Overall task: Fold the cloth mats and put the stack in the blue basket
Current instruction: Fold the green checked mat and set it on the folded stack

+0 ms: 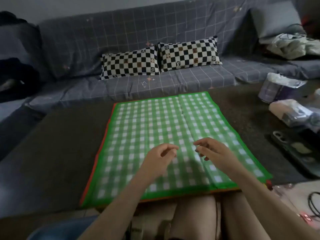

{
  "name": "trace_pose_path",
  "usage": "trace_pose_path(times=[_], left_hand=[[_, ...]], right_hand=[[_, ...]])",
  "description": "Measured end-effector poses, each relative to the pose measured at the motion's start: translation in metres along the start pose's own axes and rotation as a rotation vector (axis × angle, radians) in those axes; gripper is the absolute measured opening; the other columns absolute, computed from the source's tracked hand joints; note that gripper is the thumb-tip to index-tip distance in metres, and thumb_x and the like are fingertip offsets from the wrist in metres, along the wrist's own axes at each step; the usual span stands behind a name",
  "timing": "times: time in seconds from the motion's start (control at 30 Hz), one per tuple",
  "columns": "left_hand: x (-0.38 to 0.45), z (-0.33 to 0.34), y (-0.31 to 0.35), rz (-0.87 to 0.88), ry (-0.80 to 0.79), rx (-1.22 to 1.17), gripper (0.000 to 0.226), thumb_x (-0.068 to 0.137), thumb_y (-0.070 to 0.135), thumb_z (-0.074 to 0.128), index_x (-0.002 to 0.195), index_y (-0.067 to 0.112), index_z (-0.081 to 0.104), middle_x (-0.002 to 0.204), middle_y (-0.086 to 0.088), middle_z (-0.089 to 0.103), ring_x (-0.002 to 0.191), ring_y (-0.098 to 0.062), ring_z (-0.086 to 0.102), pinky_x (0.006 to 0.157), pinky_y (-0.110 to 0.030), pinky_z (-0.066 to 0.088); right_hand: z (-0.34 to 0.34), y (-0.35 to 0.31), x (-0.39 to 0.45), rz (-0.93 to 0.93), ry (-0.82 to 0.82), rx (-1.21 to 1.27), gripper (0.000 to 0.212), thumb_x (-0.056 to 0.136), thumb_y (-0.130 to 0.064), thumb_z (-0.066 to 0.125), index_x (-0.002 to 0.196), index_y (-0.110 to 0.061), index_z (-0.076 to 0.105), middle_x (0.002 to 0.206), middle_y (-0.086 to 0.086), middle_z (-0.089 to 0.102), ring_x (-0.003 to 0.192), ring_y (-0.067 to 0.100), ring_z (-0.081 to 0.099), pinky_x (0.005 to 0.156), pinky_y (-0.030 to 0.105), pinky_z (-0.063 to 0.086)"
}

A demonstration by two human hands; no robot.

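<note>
Head view, the only one: a green-and-white checked cloth mat lies spread flat on a dark, felt-like table top, and every place below is given from this mat. An orange edge shows along its left side and under its near edge, so at least one more mat probably lies beneath it. Both hands hover over its near middle, close together. The left hand has loosely curled fingers and grips nothing; the right hand is half open with spread fingers, also empty. Whether either touches the cloth is unclear. They seem placed beside the centre crease to smooth it or begin a fold. Beyond the mat's far edge stands a grey grid-patterned sofa with two black-and-white checkered cushions. To its right lie plastic-wrapped packages and a dark tray. No blue basket is in sight.
</note>
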State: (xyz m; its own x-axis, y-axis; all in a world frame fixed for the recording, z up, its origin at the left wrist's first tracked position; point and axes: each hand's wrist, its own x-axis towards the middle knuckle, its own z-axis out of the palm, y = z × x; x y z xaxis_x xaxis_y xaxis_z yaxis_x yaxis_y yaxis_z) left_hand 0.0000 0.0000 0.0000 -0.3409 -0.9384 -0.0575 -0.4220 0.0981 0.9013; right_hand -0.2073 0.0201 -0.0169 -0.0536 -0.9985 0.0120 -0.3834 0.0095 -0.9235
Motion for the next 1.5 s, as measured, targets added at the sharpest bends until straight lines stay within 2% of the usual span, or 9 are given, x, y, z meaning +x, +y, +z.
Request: trace_pose_path(times=[0.1, 0.17, 0.37, 0.53, 0.87, 1.0, 1.17, 1.3, 1.5], left_hand=[[-0.018, -0.001, -0.015, 0.006, -0.024, 0.109, 0.018, 0.095, 0.029, 0.054, 0.107, 0.028, 0.067, 0.1, 0.016, 0.065, 0.092, 0.0, 0.06, 0.078, -0.009, 0.047], [-0.03, -0.002, -0.027, -0.004, -0.066, 0.154, 0.02, 0.095, 0.03, 0.056, 0.111, 0.025, 0.068, 0.101, 0.018, 0.063, 0.088, 0.008, 0.056, 0.071, -0.001, 0.042], [-0.043, -0.004, -0.044, 0.058, -0.133, 0.224, 0.015, 0.083, 0.035, 0.071, 0.095, 0.027, 0.074, 0.101, 0.009, 0.061, 0.089, 0.002, 0.056, 0.071, -0.007, 0.041], [-0.042, -0.003, -0.046, 0.099, -0.154, 0.248, 0.015, 0.074, 0.034, 0.08, 0.087, 0.03, 0.075, 0.103, 0.011, 0.057, 0.093, 0.006, 0.053, 0.071, 0.0, 0.038], [-0.043, 0.0, -0.053, 0.096, -0.089, 0.25, 0.004, 0.075, 0.038, 0.077, 0.074, 0.035, 0.075, 0.099, 0.021, 0.06, 0.094, 0.011, 0.052, 0.075, -0.008, 0.041], [-0.042, 0.002, -0.052, 0.092, -0.065, 0.243, 0.007, 0.079, 0.036, 0.074, 0.076, 0.03, 0.076, 0.097, 0.02, 0.062, 0.093, 0.011, 0.053, 0.077, -0.01, 0.04], [-0.04, -0.002, -0.047, 0.071, -0.126, 0.241, 0.004, 0.08, 0.036, 0.074, 0.079, 0.033, 0.076, 0.099, 0.019, 0.063, 0.092, 0.008, 0.056, 0.078, -0.011, 0.042], [-0.041, -0.011, -0.039, 0.06, -0.133, 0.308, 0.009, 0.082, 0.029, 0.072, 0.088, 0.025, 0.078, 0.1, 0.014, 0.069, 0.088, 0.006, 0.06, 0.074, -0.008, 0.043], [-0.048, -0.037, 0.006, 0.064, -0.233, 0.352, 0.013, 0.089, 0.025, 0.066, 0.081, 0.023, 0.076, 0.056, 0.02, 0.065, 0.051, 0.005, 0.057, 0.052, -0.008, 0.04]], right_hand=[[0.005, 0.001, -0.011, 0.01, -0.087, -0.154, 0.009, 0.091, -0.027, 0.058, 0.097, -0.032, 0.063, 0.092, -0.007, 0.065, 0.087, 0.011, 0.063, 0.067, 0.016, 0.049], [0.01, 0.003, -0.021, 0.031, -0.158, -0.214, 0.01, 0.089, -0.028, 0.061, 0.098, -0.03, 0.064, 0.09, -0.015, 0.064, 0.084, 0.006, 0.062, 0.065, 0.012, 0.045], [0.015, 0.012, -0.04, -0.026, -0.251, -0.244, 0.025, 0.073, -0.03, 0.078, 0.093, -0.039, 0.066, 0.102, -0.02, 0.059, 0.099, -0.003, 0.054, 0.081, 0.006, 0.041], [0.017, 0.017, -0.04, -0.083, -0.311, -0.403, 0.03, 0.065, -0.039, 0.081, 0.087, -0.051, 0.064, 0.111, -0.019, 0.049, 0.112, 0.004, 0.039, 0.097, 0.02, 0.03], [0.021, 0.016, -0.043, -0.111, -0.256, -0.414, 0.019, 0.065, -0.037, 0.082, 0.071, -0.047, 0.067, 0.106, -0.026, 0.052, 0.11, -0.002, 0.04, 0.096, 0.018, 0.031], [0.021, 0.015, -0.043, -0.125, -0.219, -0.431, 0.016, 0.072, -0.035, 0.078, 0.068, -0.044, 0.066, 0.103, -0.026, 0.054, 0.106, -0.004, 0.041, 0.084, 0.003, 0.03], [0.024, 0.008, -0.04, -0.128, -0.223, -0.45, 0.004, 0.078, -0.035, 0.072, 0.078, -0.031, 0.072, 0.099, -0.023, 0.059, 0.1, 0.0, 0.05, 0.083, 0.019, 0.036], [0.022, -0.005, -0.042, -0.095, -0.218, -0.449, 0.006, 0.084, -0.031, 0.067, 0.081, -0.027, 0.069, 0.086, -0.016, 0.066, 0.084, 0.002, 0.059, 0.074, 0.019, 0.045], [0.007, -0.042, -0.045, -0.136, -0.194, -0.536, 0.014, 0.085, -0.031, 0.065, 0.073, -0.026, 0.062, 0.051, -0.025, 0.057, 0.059, -0.011, 0.054, 0.053, 0.01, 0.038]])
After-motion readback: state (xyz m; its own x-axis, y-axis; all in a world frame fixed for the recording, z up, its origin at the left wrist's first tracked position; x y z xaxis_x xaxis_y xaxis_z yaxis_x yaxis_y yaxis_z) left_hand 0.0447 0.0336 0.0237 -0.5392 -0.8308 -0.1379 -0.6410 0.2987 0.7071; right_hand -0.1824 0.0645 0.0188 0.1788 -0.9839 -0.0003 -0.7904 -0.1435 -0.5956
